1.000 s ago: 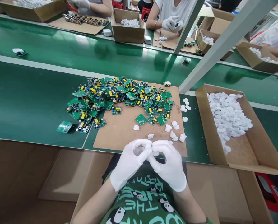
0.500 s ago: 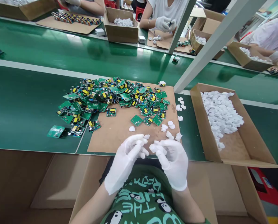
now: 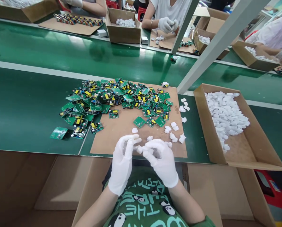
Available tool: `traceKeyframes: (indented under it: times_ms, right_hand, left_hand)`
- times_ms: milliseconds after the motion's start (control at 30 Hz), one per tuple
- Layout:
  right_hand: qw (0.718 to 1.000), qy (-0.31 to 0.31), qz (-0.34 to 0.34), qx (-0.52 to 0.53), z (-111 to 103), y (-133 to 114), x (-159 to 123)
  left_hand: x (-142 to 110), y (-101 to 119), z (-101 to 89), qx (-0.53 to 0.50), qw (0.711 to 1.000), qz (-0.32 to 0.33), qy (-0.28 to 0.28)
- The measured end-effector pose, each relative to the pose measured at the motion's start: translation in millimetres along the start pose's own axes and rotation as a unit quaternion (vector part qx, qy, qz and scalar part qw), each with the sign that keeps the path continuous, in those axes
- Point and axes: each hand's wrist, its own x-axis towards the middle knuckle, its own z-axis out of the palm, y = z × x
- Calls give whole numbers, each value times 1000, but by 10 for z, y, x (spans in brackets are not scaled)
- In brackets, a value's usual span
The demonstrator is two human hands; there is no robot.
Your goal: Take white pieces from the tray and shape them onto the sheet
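Note:
Both my hands wear white gloves and meet above the front part of a brown cardboard sheet (image 3: 108, 138). My right hand (image 3: 161, 162) pinches a small white piece (image 3: 139, 149), which looks soft and thin. The fingers of my left hand (image 3: 122, 164) are curled against the piece's left end; white glove against white piece makes the exact contact hard to see. Close by lie loose white pieces, one (image 3: 149, 138) just beyond my fingers and another (image 3: 134, 130) farther left. Behind them spreads a heap of green circuit boards (image 3: 117, 94) with yellow and black components.
To the right stands an open cardboard box (image 3: 261, 142) of white pieces (image 3: 226, 116). A slanted white post (image 3: 202, 63) rises behind the sheet. Beyond runs a green conveyor belt (image 3: 72, 47) carrying a few boards. Gloved co-workers (image 3: 166, 24) sit across it among boxes.
My hands have come together; the right moved left with the white piece. A loose white piece by my left fingertips now lies clear of them on the sheet. Boards on the belt have shifted left.

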Motion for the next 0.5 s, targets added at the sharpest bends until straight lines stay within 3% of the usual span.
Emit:
traceKeyframes:
  times_ms: [100, 200, 500]
  right_hand:
    - [995, -39, -90, -12, 126, -25, 10]
    - [990, -62, -115, -47, 125, -65, -22]
    - [975, -137, -120, -129, -181, -213, -10]
  left_hand:
    - [15, -34, -8, -18, 999, -9, 27]
    - [42, -27, -1, -6, 997, -6, 78]
    - [38, 3, 60, -5, 999, -32, 12]
